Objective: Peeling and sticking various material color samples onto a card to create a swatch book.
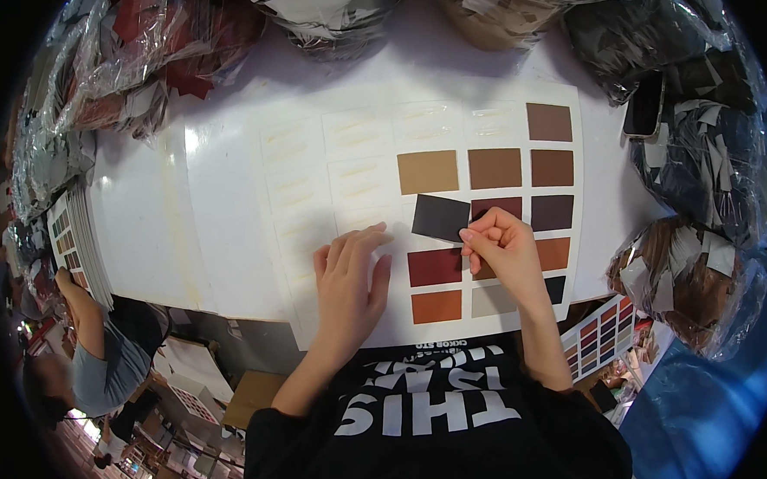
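A large white sample card lies on the table before me, with rows of coloured swatches on its right part. Between thumb and fingers, my right hand pinches a dark grey swatch by its right end. That swatch is slightly tilted, below a tan swatch and above a dark red swatch. A maroon swatch is partly hidden by my right fingers. My left hand is open over the card's bare cells, fingers stretched out, holding nothing.
Clear plastic bags of swatches ring the table's far side, including a red bundle and a brown bundle. A phone rests at the right. At far left, a person touches a stack of sample cards. Another swatch card lies lower right.
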A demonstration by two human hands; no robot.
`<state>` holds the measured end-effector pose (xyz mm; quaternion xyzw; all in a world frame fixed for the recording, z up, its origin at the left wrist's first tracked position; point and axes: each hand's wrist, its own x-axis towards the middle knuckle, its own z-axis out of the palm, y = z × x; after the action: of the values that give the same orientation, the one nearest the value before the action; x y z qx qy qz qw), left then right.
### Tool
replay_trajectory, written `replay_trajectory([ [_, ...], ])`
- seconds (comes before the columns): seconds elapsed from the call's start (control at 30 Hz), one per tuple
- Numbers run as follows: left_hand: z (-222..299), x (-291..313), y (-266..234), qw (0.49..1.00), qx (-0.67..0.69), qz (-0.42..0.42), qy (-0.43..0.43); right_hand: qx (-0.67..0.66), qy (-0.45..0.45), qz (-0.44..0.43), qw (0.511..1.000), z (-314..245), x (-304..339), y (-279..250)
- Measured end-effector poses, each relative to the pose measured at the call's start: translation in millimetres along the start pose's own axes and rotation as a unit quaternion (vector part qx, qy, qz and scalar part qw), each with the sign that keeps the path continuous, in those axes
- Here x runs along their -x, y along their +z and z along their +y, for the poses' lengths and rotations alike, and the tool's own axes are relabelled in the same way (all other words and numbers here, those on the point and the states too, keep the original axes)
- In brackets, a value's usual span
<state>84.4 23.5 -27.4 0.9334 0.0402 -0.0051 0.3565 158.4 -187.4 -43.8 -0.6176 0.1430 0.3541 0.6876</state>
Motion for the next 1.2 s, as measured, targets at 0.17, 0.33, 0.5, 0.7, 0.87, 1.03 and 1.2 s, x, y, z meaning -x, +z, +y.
replay_trajectory([
  [0.17,-1,1,4,1.0,0.001,-0.018,0.015,0.147,-0.095,0.051,0.983,9,-3,2],
  [0.33,-1,-2,6,1.0,-0.002,-0.004,0.025,0.166,-0.079,0.106,0.977,-4,-3,19],
  [0.5,-2,-1,6,1.0,-0.004,-0.009,0.029,0.189,-0.055,0.131,0.972,-7,-6,17],
  [0.7,-5,-1,5,0.999,-0.017,-0.019,0.031,0.052,-0.107,0.108,0.987,-10,1,8],
  [0.87,-8,3,5,0.997,-0.054,-0.029,0.05,0.039,-0.02,0.051,0.998,6,-8,7],
  [1.03,-6,6,9,0.989,-0.101,-0.045,0.097,0.077,-0.029,0.067,0.994,8,-11,10],
  [1.2,-7,4,10,0.982,-0.136,-0.071,0.113,0.069,-0.034,0.072,0.994,12,-12,13],
])
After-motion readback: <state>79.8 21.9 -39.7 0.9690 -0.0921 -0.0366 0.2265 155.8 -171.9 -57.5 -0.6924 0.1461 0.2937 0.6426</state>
